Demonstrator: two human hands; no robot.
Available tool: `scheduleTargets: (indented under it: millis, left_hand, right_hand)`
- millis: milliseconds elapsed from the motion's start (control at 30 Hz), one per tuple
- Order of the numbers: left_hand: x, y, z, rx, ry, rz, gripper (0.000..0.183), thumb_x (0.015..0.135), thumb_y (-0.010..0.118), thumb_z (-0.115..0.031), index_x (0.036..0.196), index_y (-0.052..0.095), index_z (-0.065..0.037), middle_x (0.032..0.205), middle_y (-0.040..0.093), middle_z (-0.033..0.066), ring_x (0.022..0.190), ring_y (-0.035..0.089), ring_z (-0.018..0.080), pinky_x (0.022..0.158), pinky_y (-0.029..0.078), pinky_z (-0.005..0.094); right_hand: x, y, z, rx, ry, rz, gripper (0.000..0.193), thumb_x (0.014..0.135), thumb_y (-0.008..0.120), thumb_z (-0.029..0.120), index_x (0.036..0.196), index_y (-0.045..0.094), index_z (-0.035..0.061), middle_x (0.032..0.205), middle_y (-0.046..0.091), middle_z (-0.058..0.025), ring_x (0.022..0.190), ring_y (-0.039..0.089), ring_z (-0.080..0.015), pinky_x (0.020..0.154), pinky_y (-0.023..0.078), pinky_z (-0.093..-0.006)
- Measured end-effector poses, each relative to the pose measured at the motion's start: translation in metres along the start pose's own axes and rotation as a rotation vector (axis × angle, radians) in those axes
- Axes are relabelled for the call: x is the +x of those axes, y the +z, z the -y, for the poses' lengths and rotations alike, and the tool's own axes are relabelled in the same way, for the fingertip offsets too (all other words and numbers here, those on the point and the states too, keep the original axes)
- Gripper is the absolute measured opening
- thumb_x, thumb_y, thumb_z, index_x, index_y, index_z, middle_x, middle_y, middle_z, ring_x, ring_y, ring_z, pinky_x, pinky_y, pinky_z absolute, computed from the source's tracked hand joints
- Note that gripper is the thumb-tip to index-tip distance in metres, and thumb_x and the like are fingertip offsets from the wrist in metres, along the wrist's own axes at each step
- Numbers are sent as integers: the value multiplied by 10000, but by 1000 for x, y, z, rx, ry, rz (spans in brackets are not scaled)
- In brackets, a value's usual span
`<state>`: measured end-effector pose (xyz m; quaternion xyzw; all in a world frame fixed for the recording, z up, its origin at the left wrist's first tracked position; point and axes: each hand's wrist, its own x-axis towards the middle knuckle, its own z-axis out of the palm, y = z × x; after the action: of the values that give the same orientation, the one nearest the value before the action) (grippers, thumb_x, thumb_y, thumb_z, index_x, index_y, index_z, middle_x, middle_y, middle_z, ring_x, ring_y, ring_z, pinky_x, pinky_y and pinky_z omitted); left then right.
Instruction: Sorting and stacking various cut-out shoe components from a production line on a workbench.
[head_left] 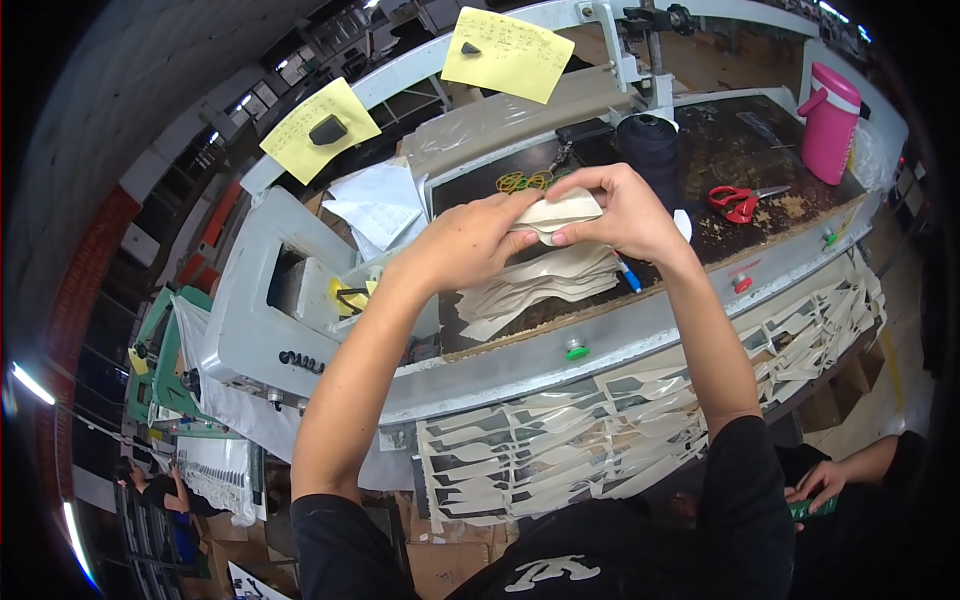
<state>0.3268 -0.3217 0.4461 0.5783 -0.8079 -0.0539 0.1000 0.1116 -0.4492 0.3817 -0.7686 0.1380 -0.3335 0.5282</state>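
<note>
A small stack of cream, thin cut pieces (570, 208) is bent between my two hands above the dark tabletop. My left hand (465, 238) grips its left end, thumb below and fingers on top. My right hand (630, 215) holds the other end, with the thumb at its lower edge and the index finger arched over it. Right under my hands lies a loose, wavy pile of similar cream pieces (540, 285). A blue and white pen (628, 275) rests at the right side of this pile. Yellow and green rubber bands (524, 181) lie just behind my left fingers.
Red-handled scissors (740, 203), a black thread cone (648, 155) and a pink jug (831, 125) stand or lie to the right. Green (576, 348) and red (742, 284) buttons line the machine's front edge. Cut-out cream sheets (560, 440) hang below. Another person's hand (822, 482) is at lower right.
</note>
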Motion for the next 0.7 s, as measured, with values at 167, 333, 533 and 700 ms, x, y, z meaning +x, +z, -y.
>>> scheduleTargets:
  millis: [167,333,533,700]
  left_hand:
    - [-6,19,4,5,-32,70,492,1082,557,-229,1555,497,-108,1231,683,236,1133,671,446,964,541,531]
    - [-23,36,9,-52,-50,47,590,1021,679,-301,1526,532,-35,1389,656,260,1245,646,449,1051,526,491]
    - [-22,38,4,79,-136,106,564,858,850,-351,1280,724,1,1223,713,253,1133,693,406,979,548,455]
    - [-19,35,18,-113,-27,43,447,873,807,-235,1233,725,17,1184,726,255,1059,717,433,930,568,456]
  right_hand:
    - [-4,-12,-21,-101,37,-1,513,682,1015,140,1121,806,-23,969,808,-108,845,718,-133,787,580,-303]
    - [-13,-15,-31,-333,-30,72,593,610,1031,223,1110,809,-4,937,794,-143,786,716,-191,764,572,-342]
    - [-19,-12,-22,-625,-282,166,857,555,1039,303,1289,681,43,1125,769,-139,1084,719,-349,940,560,-412]
    - [-6,7,-2,-619,-14,338,929,546,1039,230,1350,627,16,1120,784,-188,1044,753,-345,930,587,-408]
